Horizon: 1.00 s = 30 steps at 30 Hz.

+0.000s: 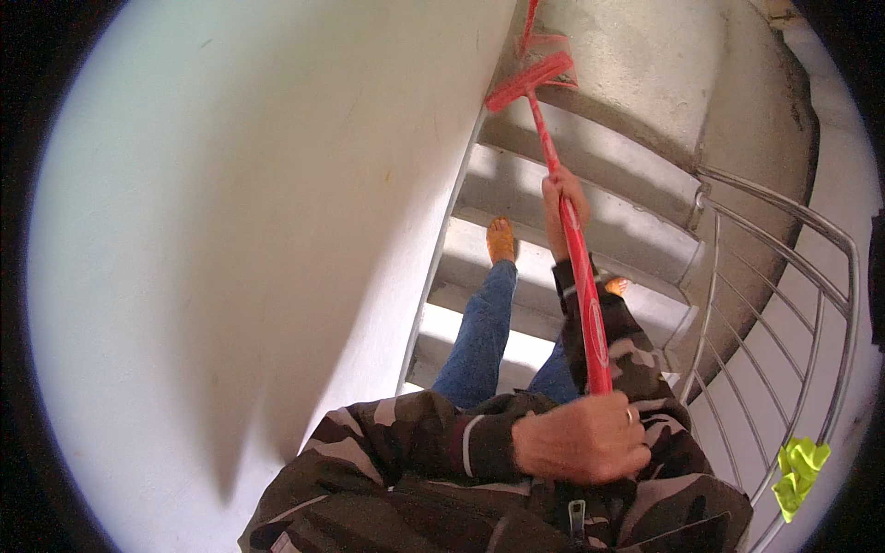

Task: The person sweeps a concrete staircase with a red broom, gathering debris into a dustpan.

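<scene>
A red broom with a long handle (588, 297) runs up the middle of the view. My left hand (581, 437), with a ring on one finger, is closed around its top end near my jacket. Farther along, my right hand (565, 200) grips the narrower part of the handle. The red broom head (529, 81) lies slantwise by the wall, at the edge of the landing. Just beyond it is a red dustpan (563, 62), partly hidden by the broom head, with a red upright handle (530, 24) rising at the top of the view.
My feet are on concrete stair steps (608, 200). A pale wall (276, 207) borders the stairs on the left. On the right runs a curved metal railing (847, 311) with a yellow-green cloth (800, 470) hanging on it. Past the steps is a concrete landing (643, 62).
</scene>
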{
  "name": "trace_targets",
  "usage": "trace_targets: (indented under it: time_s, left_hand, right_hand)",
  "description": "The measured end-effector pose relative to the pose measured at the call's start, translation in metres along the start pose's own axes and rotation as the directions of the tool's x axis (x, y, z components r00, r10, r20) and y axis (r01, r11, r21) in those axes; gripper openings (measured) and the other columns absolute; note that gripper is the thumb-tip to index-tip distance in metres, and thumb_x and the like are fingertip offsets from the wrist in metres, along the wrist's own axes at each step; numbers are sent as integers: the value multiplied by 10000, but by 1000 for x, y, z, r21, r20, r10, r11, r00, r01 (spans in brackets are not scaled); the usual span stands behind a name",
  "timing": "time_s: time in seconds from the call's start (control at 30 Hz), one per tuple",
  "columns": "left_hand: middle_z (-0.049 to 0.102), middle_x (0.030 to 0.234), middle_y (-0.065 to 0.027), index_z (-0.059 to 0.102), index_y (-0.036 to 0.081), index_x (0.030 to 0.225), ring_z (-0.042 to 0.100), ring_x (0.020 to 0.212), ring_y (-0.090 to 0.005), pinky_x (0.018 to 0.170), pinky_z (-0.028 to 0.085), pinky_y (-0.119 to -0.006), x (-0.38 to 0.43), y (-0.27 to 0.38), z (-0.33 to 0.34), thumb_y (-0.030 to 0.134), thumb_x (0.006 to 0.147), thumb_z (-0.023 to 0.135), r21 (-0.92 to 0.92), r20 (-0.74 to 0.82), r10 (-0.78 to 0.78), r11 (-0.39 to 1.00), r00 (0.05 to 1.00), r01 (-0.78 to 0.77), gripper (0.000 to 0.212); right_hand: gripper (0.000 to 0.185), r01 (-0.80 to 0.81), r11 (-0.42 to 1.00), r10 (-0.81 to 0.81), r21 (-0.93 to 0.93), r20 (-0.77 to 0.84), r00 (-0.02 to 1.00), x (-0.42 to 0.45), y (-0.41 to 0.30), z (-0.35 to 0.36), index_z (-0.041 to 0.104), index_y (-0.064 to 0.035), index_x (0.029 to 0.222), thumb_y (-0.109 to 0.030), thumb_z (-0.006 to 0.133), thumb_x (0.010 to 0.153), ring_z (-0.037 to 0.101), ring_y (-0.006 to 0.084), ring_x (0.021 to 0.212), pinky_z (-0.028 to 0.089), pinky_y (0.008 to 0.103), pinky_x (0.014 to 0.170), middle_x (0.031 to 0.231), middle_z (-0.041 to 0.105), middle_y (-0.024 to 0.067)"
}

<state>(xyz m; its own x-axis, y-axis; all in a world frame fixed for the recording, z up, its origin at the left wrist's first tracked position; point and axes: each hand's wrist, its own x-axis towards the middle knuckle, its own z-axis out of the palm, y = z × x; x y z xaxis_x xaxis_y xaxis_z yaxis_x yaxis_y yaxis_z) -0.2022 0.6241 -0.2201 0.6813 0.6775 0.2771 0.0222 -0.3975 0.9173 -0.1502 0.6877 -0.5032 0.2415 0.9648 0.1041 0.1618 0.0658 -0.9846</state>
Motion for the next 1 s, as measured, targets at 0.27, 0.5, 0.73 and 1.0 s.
trace_targets:
  time_s: [0.27,0.5,0.73,1.0]
  left_hand:
    - [401,595,-25,454,86,658,460,550,-161,499,372,-289,23,1,1,155,625,553,-65,-143,-58,997,988,49,125]
    - [418,609,-20,436,99,660,483,559,-167,508,381,-287,9,-4,22,172,662,547,43,-123,10,999,992,-5,133]
    - [488,561,-27,440,73,726,545,525,-198,474,401,-312,14,-15,49,167,710,535,-128,85,-6,992,996,17,135]
    - [500,547,-48,447,60,705,550,517,-218,468,398,-327,26,3,52,146,717,537,-146,61,53,988,997,-43,125]
  right_hand:
    - [96,-242,970,237,16,156,959,-74,0,-11,550,-25,765,-98,587,817,542,151,748,438,258,653,841,583,70]
    - [99,45,989,-37,-138,64,997,-29,-2,-11,553,-26,767,-98,570,832,532,130,734,432,239,632,845,582,56]
    - [80,-491,867,478,86,133,868,-110,-17,-22,560,-14,786,-78,592,820,545,137,802,442,276,751,959,599,95]
    - [73,-107,993,121,-59,352,928,-75,-23,-77,565,-6,790,-67,604,799,580,193,911,420,328,872,970,619,114]
